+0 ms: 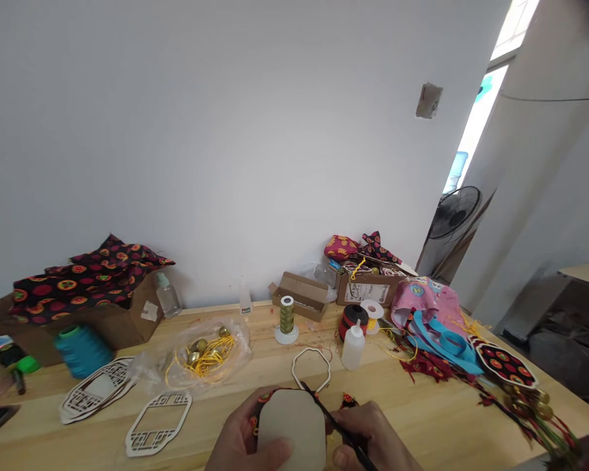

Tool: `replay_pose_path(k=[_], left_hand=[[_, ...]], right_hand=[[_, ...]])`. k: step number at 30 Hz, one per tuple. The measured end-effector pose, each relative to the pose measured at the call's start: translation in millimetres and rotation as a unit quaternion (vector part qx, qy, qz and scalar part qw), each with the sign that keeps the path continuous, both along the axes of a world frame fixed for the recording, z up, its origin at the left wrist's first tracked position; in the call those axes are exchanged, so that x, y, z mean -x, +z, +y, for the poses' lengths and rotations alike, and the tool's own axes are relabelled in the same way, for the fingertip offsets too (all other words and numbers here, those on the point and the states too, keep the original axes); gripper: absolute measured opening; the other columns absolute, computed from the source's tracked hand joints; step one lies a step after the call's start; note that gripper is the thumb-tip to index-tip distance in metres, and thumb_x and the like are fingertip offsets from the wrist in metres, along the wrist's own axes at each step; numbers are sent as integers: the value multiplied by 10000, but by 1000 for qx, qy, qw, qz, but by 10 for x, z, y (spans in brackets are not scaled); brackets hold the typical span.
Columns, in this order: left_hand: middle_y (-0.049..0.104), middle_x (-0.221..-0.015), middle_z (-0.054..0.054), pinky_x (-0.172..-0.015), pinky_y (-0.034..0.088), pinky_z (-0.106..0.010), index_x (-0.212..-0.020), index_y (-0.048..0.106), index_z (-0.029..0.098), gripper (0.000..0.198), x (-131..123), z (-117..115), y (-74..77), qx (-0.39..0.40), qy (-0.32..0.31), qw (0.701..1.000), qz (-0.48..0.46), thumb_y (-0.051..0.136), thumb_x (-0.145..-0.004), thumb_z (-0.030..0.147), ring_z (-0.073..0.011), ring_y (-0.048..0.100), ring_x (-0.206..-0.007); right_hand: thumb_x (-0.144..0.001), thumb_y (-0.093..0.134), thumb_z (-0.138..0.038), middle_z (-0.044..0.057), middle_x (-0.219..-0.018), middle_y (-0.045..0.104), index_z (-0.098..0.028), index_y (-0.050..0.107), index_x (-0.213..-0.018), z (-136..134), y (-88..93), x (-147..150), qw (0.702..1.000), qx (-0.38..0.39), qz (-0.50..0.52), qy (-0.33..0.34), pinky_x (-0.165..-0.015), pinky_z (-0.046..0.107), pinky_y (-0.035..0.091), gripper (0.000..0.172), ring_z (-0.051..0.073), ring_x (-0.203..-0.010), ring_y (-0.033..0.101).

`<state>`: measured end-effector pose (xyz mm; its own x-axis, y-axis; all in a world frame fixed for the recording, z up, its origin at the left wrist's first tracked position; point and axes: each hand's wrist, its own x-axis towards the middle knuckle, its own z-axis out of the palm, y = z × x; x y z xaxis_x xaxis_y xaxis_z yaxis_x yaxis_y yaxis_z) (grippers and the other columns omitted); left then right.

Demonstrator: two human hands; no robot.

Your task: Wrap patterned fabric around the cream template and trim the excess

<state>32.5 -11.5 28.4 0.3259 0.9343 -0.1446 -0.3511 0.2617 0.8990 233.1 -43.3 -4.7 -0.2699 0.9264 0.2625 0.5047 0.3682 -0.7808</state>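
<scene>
Centrally, above a pale wooden table (206, 400), the left hand (240, 435) grips a beige rounded-square board (290, 425), the right hand (375, 435) a slim black tool (334, 422) across its edge; beyond are a white wall (275, 131) and black fan (454, 214).

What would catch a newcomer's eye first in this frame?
Probably the pale rounded panel in the left hand at bottom centre, and the dark slender tool in the right hand. Next might come the boldly patterned fabric over the box at left, with the turquoise thread cone in front.
</scene>
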Motion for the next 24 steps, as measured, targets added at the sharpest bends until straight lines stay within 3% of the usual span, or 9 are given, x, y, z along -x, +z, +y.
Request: replay_pose_path(k=[7, 14, 17, 20, 24], left_hand=[[689, -721, -44, -550, 501, -312, -865, 586, 177, 489, 48, 71, -61, -8, 16, 999, 36, 800, -430, 245, -217, 617, -630], [692, -696, -41, -548, 487, -264, -830, 605, 162, 474, -6, 67, -38, -4, 46, 997, 57, 808, -411, 254, -187, 611, -611], [693, -705, -49, -558, 493, -276, -837, 602, 157, 489, -18, 96, -69, -8, 34, 998, 45, 809, -407, 265, -201, 617, -637], [699, -743, -69, -568, 504, -307, -875, 584, 151, 525, -23, 127, -130, 7, 19, 999, 30, 808, -414, 266, -235, 631, -681], [707, -778, -95, -530, 505, -317, -929, 578, 136, 548, -64, 136, -201, 72, 12, 997, 16, 798, -440, 247, -278, 646, -702]], right_hand=[[-748, 432, -585, 35, -637, 519, -123, 652, -871, -39, 21, -191, 994, 52, -47, -88, -540, 251, 406, 526, 167, -580, 487], [-837, 293, -565, 4, -669, 480, -153, 509, -1092, -198, -134, -425, 977, 170, 107, -77, -533, 258, 420, 530, 140, -573, 494], [-839, 257, -581, 3, -656, 468, -143, 498, -1105, -217, -160, -494, 970, 189, 146, -34, -575, 274, 420, 567, 145, -600, 499], [-852, 236, -565, 48, -780, 520, -153, 491, -1120, -228, -86, -511, 976, 174, 132, -12, -658, 291, 410, 553, 161, -707, 510], [-855, 263, -549, 27, -737, 521, -180, 472, -1144, -271, 58, -329, 974, 179, 114, -75, -611, 284, 407, 513, 152, -636, 498]])
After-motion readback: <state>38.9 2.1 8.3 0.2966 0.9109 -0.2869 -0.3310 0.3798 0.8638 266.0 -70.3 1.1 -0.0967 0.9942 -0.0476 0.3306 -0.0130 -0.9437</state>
